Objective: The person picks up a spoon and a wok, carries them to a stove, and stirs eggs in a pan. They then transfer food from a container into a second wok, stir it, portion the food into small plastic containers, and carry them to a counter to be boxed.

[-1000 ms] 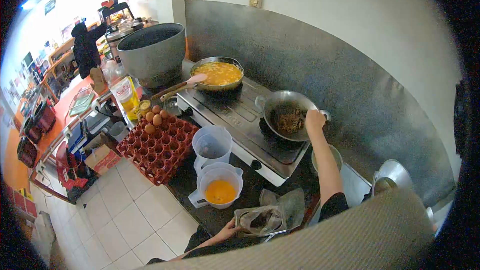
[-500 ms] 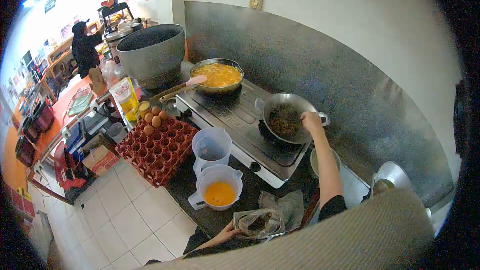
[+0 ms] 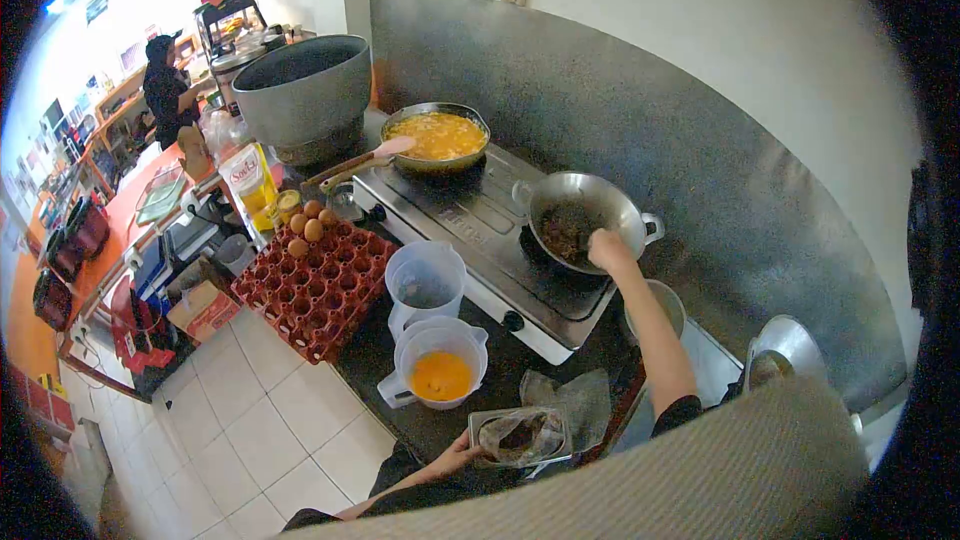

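Observation:
Low in the view, my left hand (image 3: 457, 455) grips the left edge of a metal tray (image 3: 562, 440) with a clear plastic bag (image 3: 522, 435) of dark contents in it. My right hand (image 3: 608, 248) is closed over the right side of the wok (image 3: 610, 202); what its fingers hold is hidden. Dark brown food (image 3: 566, 232) lies in the wok on the stove (image 3: 470, 230). At the stove's far burner is a frying pan (image 3: 437, 138) of yellow egg mixture, with a pink spatula (image 3: 393, 147) against its rim.
Two clear jugs (image 3: 426, 275) stand left of the stove, the nearer holding orange liquid (image 3: 441, 376). Beside them is a red egg tray (image 3: 318, 290) with several eggs. A large grey pot (image 3: 305, 100) stands behind. A person in dark clothes (image 3: 168, 90) is far left.
My right hand has moved slightly left and lower over the wok. The distant person's arm has come down. The camera view has shifted a little.

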### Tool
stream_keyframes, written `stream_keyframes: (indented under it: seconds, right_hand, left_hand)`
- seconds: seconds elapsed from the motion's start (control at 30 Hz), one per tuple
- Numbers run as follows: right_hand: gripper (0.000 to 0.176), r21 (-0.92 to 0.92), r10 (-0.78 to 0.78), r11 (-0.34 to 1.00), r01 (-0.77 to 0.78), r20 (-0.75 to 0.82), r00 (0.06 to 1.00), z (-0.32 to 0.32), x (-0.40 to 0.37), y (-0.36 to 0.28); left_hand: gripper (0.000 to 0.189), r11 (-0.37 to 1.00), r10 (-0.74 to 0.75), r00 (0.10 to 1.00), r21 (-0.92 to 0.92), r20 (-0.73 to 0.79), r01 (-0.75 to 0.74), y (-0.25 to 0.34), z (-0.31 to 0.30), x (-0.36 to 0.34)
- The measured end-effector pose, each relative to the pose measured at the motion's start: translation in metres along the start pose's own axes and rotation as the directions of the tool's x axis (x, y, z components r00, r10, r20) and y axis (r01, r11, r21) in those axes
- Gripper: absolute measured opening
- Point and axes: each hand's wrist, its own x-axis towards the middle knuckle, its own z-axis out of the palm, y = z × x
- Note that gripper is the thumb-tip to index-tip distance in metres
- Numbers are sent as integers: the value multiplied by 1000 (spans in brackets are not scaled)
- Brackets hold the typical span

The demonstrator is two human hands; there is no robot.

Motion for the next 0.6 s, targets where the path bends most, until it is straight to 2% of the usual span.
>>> stream_keyframes:
  seconds: [0.07, 0.1, 0.17, 0.2, 0.3, 0.4, 0.43, 0.53, 0.57, 0.6]
  right_hand:
    - [15, 83, -47, 996, 43, 39, 998, 11, 18, 0]
    - [14, 142, -23, 990, 20, 14, 1000, 8, 21, -2]
    - [14, 163, -40, 985, 51, -68, 997, -25, -1, -28]
    - [13, 173, -46, 983, 65, -107, 993, -34, -9, -37]
    - [13, 22, -76, 997, 77, -50, 996, -15, -5, -34]
    - [13, -48, -39, 998, 36, -66, 997, -9, 16, -20]
    - [11, 25, -41, 999, 46, -175, 984, -27, 1, -33]
    - [10, 114, -239, 963, 243, -48, 970, -32, -20, -55]
    - [12, 5, -226, 974, 226, -13, 974, -30, -24, -55]
    - [12, -26, -170, 985, 170, -18, 985, -26, -22, -48]
  left_hand:
    - [60, 998, -54, 998, -38, -9, 54, 2, 2, -1]
    - [60, 996, -59, 998, -70, -21, 58, -19, -1, 8]
    - [61, 993, -84, 996, -87, -12, 83, -18, -2, 10]
    - [62, 991, -108, 994, -74, 11, 109, 12, 6, -1]
    - [64, 989, -148, 989, -1, 5, 148, 61, 22, -14]
    - [66, 998, -33, 999, -54, -7, 33, 29, 16, -11]
    - [67, 995, 28, 1000, -91, -10, -29, 17, 11, -7]
    - [67, 991, -126, 992, -38, 9, 126, 17, 6, -5]
    - [68, 991, -131, 991, 1, -2, 131, 13, 7, -5]
    - [68, 990, -136, 991, 41, -14, 136, 10, 6, -3]
